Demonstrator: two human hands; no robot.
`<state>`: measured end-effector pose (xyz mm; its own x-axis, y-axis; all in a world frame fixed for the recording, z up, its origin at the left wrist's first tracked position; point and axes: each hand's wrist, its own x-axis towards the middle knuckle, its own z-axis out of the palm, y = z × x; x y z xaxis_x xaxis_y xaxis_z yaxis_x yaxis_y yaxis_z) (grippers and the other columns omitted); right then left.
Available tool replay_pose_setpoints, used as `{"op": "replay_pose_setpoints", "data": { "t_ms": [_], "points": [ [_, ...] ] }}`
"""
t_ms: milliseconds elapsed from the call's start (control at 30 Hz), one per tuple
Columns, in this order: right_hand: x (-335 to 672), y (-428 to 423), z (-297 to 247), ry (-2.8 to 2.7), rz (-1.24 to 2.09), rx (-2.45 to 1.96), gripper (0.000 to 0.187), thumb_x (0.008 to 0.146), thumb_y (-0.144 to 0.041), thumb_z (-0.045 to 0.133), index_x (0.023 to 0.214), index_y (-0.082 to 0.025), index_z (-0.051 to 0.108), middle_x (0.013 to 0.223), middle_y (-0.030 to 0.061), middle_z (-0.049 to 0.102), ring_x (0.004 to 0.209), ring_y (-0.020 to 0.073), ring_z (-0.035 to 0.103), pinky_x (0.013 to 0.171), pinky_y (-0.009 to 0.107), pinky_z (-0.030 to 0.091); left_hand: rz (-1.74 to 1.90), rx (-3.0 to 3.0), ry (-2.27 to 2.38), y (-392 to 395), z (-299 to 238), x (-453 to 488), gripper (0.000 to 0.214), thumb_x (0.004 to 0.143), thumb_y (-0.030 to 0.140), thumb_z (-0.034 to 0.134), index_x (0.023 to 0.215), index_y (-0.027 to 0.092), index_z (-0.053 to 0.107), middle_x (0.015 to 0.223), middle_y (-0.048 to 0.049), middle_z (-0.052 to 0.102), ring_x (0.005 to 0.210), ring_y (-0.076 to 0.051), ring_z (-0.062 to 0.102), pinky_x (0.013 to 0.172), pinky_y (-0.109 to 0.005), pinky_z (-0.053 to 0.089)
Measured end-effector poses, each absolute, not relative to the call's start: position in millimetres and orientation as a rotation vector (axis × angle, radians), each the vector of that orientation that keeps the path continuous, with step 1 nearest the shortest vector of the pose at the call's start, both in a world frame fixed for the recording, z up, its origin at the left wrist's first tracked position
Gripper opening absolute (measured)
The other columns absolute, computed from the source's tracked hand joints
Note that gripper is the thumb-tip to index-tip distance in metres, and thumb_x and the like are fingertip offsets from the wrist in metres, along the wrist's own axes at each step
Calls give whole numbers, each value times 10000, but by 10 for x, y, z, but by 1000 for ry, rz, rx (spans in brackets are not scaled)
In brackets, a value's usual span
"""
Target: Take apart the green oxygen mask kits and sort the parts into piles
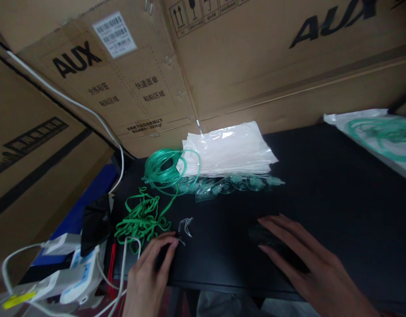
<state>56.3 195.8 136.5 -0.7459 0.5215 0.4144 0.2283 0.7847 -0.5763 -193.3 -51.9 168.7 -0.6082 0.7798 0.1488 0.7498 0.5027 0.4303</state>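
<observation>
My left hand (149,275) rests at the near left edge of the black table (321,189), fingers curled and pinched near a small clear clip (184,226); what the fingertips hold, if anything, is too small to name. My right hand (308,262) lies flat on the table at the near right, fingers stretched out, over a dark object I cannot make out. Just beyond the left hand lies a tangle of green elastic straps (141,218). Farther back sit a coil of green tubing (166,169), clear masks (229,185) in a row and a stack of white plastic bags (227,149).
Large cardboard boxes (255,57) printed AUX wall in the back and left. A white cable (90,114) runs down the left box. White devices with cables (67,277) and a dark object (95,222) sit at the lower left. A bag with green tubing (381,132) lies at the right edge.
</observation>
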Motion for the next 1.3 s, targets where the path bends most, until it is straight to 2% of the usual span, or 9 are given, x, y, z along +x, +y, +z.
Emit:
{"op": "replay_pose_setpoints", "data": {
  "t_ms": [233,400,600,767,933,1067,1200,1300],
  "points": [
    [558,1948,1348,-2366,682,-606,367,1086,-421,497,1425,-317,594,1346,70,708,1270,261,688,1046,408,589,879,1406,2679,-325,1707,-2131,161,1012,406,609,1031,286,714,1060,0,806,1020,-201,789,956,-282,593],
    [551,1951,1381,-2365,709,-591,375,1091,-429,477,1430,-323,598,1348,67,719,1269,269,690,1040,415,589,940,1383,2561,-205,1763,-2219,146,988,394,635,955,281,721,1075,-14,817,1026,-223,784,925,-312,603],
    [554,1950,1385,-2368,706,-601,382,1074,-422,524,1432,-322,607,1357,65,720,1262,281,694,1031,421,597,993,1319,2408,-193,1776,-2252,147,992,361,632,945,254,720,1133,-65,801,1104,-255,756,959,-360,597],
    [564,1950,1374,-2399,690,-593,387,1090,-421,484,1454,-320,564,1367,74,710,1286,266,678,1030,416,593,1068,1377,2494,-116,1821,-2039,107,999,331,632,963,264,708,1108,-42,797,1044,-231,760,924,-328,596],
    [571,1951,1395,-2457,670,-587,396,1092,-405,480,1476,-326,534,1375,79,697,1302,271,664,1049,454,573,868,1624,2393,-55,1839,-1829,119,1021,214,588,1044,291,676,1103,-12,766,1062,-215,718,946,-338,563],
    [565,1949,1384,-2442,623,-567,393,1094,-428,461,1463,-315,537,1349,96,705,1276,282,683,1021,473,588,831,1670,2461,-147,1843,-1847,120,1024,209,585,1076,290,656,1032,0,738,984,-206,706,882,-323,557],
    [559,1948,1364,-2456,613,-585,405,1076,-382,512,1477,-323,517,1368,113,683,1285,312,673,1032,556,565,902,1669,2439,-129,1861,-1734,100,1031,213,590,1080,287,635,1016,18,729,955,-186,700,902,-305,529],
    [565,1930,1383,-2496,611,-581,439,1057,-334,542,1494,-338,496,1400,113,666,1320,331,643,1044,601,543,1007,1528,2469,73,1808,-1540,77,1037,232,583,1052,283,638,935,24,700,820,-168,685,783,-281,537]
  ]
}}
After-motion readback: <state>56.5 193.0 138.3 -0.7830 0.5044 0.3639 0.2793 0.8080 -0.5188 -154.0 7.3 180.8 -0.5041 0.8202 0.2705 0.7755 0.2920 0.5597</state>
